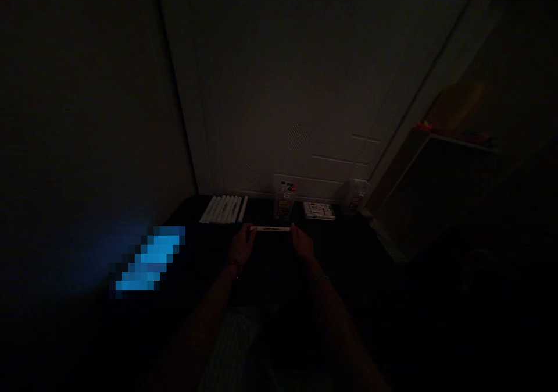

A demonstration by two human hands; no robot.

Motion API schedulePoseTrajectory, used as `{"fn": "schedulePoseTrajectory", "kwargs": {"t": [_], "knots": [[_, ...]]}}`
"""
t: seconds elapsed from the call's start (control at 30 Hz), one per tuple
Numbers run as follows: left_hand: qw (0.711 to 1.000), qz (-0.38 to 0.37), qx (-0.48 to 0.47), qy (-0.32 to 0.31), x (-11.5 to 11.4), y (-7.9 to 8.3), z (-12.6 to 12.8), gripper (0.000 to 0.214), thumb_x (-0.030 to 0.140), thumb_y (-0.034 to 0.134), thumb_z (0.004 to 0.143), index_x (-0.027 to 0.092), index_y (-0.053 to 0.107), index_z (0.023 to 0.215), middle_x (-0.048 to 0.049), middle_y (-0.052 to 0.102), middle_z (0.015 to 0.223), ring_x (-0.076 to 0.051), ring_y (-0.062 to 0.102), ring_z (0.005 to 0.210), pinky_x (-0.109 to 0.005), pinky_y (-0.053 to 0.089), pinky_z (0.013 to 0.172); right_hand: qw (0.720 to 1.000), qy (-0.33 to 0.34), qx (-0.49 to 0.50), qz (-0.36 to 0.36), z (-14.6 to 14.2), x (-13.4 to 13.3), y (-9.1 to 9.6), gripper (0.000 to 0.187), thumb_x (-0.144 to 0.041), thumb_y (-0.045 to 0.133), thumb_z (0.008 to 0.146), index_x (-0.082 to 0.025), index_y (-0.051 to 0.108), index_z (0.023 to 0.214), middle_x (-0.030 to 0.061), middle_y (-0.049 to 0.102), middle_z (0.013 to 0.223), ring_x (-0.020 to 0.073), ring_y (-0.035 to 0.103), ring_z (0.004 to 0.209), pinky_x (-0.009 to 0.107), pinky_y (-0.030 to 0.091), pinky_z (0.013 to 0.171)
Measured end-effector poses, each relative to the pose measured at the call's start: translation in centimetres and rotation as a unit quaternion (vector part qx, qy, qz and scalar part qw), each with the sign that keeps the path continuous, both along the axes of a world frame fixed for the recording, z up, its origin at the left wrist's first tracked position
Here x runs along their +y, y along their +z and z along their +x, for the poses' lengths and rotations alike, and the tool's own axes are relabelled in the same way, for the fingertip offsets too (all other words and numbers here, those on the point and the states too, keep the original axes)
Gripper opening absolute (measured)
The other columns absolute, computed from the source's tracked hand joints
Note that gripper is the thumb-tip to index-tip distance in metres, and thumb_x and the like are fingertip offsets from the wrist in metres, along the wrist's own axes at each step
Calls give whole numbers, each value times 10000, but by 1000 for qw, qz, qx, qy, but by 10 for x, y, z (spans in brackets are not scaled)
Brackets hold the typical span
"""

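Though the room is very dark, a white marker point(270, 228) shows level just above the dark table point(349, 246), pinched at its ends by the left hand point(241, 246) and right hand point(303, 245). Behind it, along the table's far edge at the wall, sit a marker row point(224, 209), a box point(283, 201) and a pack point(319, 210). Bare tabletop spreads right of the hands.

bare forearms, a thin bracelet point(236, 268) above the left hand point(241, 246), a band point(321, 278) above the right hand point(301, 245).
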State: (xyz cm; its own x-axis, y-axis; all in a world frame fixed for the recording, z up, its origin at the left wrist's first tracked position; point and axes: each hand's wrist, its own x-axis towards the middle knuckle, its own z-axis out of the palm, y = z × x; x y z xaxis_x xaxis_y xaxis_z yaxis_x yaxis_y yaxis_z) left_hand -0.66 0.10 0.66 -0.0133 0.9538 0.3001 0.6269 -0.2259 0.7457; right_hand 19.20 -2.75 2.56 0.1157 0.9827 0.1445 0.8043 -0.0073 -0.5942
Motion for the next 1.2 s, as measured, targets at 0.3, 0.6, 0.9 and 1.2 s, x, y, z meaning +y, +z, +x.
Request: {"fn": "schedulePoseTrajectory", "kwargs": {"t": [0.3, 0.6, 0.9, 1.2], "knots": [[1000, -8, -10, 8, 1, 1, 0, 293, 373, 288, 819, 226, 477, 987, -18, 623, 848, -134, 561, 769, -227, 387, 679, 1000, 1, 7, 3, 2, 2, -3, 540, -479, 60, 853, -246, 542, 921, 4, 590, 858, 128, 537, 781, 228, 374, 689], [1000, -16, -22, 9, -1, 3, 1, 279, 333, 279, 822, 243, 495, 974, -7, 623, 853, -126, 558, 734, -223, 382, 661, 1000, -2, 24, 8, 1, 1, -3, 521, -486, 69, 850, -243, 527, 905, -4, 584, 829, 117, 532, 768, 218, 367, 687], [1000, 1, -8, 12, 0, 1, -1, 308, 412, 303, 798, 205, 503, 906, -8, 598, 751, -115, 546, 684, -208, 386, 627, 1000, -4, 8, -3, 1, 1, -3, 513, -505, 85, 844, -245, 524, 893, -13, 583, 798, 106, 528, 733, 195, 350, 628], [1000, -4, -7, 12, -2, 1, 1, 330, 449, 386, 754, 205, 494, 948, -7, 586, 785, -110, 533, 680, -205, 386, 599, 1000, -1, 8, -2, 0, 0, -2, 523, -504, 85, 843, -247, 540, 869, -22, 585, 789, 110, 529, 733, 199, 358, 639]]}}
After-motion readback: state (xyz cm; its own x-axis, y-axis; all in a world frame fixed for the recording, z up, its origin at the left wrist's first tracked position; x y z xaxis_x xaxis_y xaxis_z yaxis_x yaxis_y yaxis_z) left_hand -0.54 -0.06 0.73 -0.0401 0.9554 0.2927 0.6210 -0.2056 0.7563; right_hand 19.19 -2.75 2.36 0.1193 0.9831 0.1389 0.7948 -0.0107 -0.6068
